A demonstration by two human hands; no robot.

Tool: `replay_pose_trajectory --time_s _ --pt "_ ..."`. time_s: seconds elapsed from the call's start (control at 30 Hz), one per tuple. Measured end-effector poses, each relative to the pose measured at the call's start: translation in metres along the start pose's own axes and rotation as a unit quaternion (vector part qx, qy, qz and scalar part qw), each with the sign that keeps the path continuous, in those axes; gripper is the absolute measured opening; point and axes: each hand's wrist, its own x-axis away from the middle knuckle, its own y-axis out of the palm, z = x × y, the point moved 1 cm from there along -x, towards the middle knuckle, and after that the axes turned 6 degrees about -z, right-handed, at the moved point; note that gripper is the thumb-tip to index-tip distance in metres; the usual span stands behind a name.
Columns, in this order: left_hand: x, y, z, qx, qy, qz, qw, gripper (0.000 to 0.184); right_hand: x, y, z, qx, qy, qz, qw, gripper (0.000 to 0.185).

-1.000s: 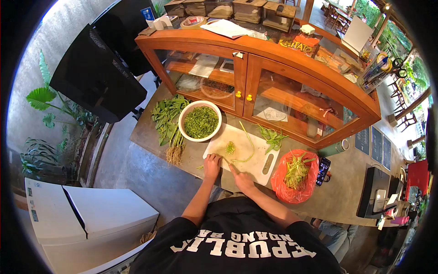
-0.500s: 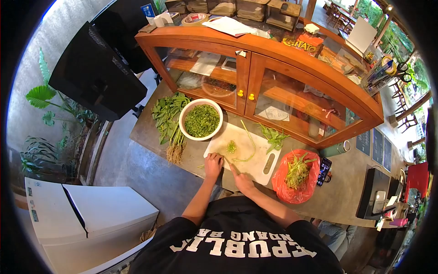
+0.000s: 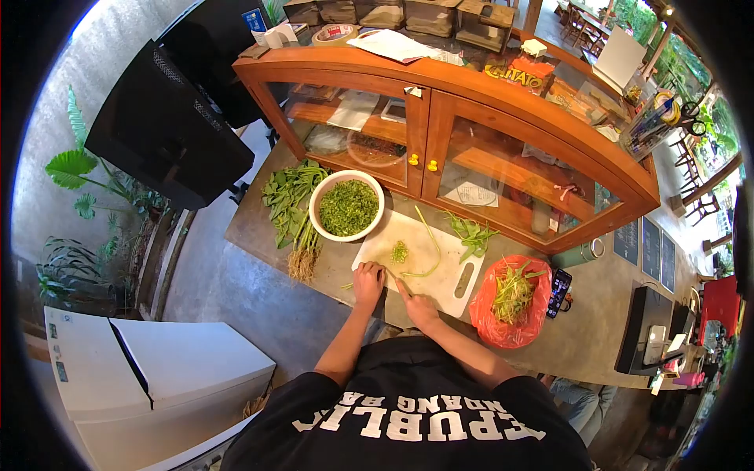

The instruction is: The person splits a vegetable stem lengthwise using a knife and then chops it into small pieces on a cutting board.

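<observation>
My left hand (image 3: 368, 282) rests with curled fingers at the near left edge of the white cutting board (image 3: 444, 275), on green stems too small to make out well. My right hand (image 3: 420, 309) is closed around a knife (image 3: 393, 280), whose blade points toward the left hand. Chopped green pieces (image 3: 399, 252) lie in a small pile beyond the hands. A long curved stem (image 3: 433, 243) runs over the board to its right. Leafy greens (image 3: 471, 235) lie at the far right corner. A white bowl (image 3: 380, 215) of chopped greens stands behind the board's left side.
A bunch of rooted greens (image 3: 298, 263) lies left of the bowl. An orange plastic bag (image 3: 491, 323) holding trimmings, a phone (image 3: 558, 293) and a green bottle (image 3: 580, 254) are at the right. Behind stands a wooden glass cabinet (image 3: 428, 125).
</observation>
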Motion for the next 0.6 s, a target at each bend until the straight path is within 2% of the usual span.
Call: replay_pose_trajectory --time_s 0.3,0.4,0.6 --pt "-0.001 0.002 -0.005 -0.005 0.022 -0.015 1.0 0.008 -0.012 -0.01 -0.005 0.011 0.001 0.003 1.0 0.084" --pt "0.003 -0.001 -0.003 -0.008 0.062 -0.042 0.997 0.008 -0.014 -0.008 -0.005 0.002 0.007 -0.027 1.0 0.086" --pt "0.001 -0.002 -0.003 -0.01 0.018 -0.004 1.0 0.007 -0.016 -0.005 -0.001 -0.006 -0.005 -0.011 1.0 0.082"
